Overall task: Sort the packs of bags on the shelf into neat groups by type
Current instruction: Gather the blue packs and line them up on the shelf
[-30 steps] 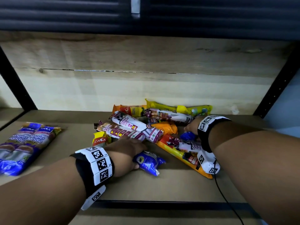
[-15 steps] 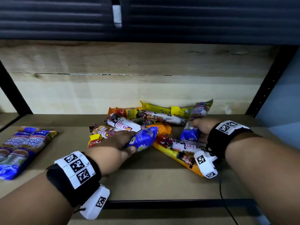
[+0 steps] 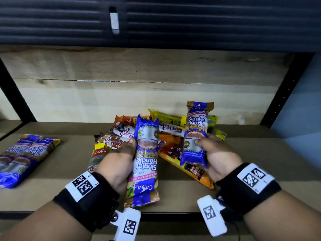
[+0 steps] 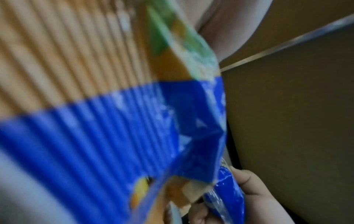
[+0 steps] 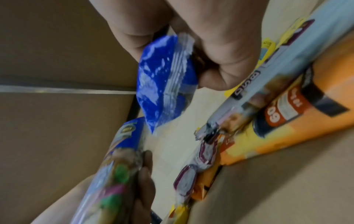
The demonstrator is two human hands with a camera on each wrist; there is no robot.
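Note:
My left hand (image 3: 121, 159) grips a blue Singlet Handle pack (image 3: 145, 162), held upright and upside down above the shelf's front; its blue wrapper (image 4: 114, 128) fills the left wrist view. Another blue Singlet Handle pack (image 3: 196, 134) stands upright in the grip of my right hand (image 3: 213, 153); its sealed end (image 5: 164, 84) shows under the curled fingers (image 5: 220, 50). Behind both lies a mixed pile (image 3: 125, 131) of white drawstring, orange, yellow and red packs. A group of blue Singlet Handle packs (image 3: 22, 155) lies flat at the left.
The brown shelf board (image 3: 260, 162) has bare room right of the pile and between the pile and the left group. A long orange pack (image 3: 194, 171) lies diagonally under my right hand. Black uprights (image 3: 284, 91) stand at both sides; a wooden back panel (image 3: 139, 94) closes the rear.
Both hands have lifted their blue packs out of the pile and turned them upright, drawing them toward the shelf's front. The head view has moved closer.

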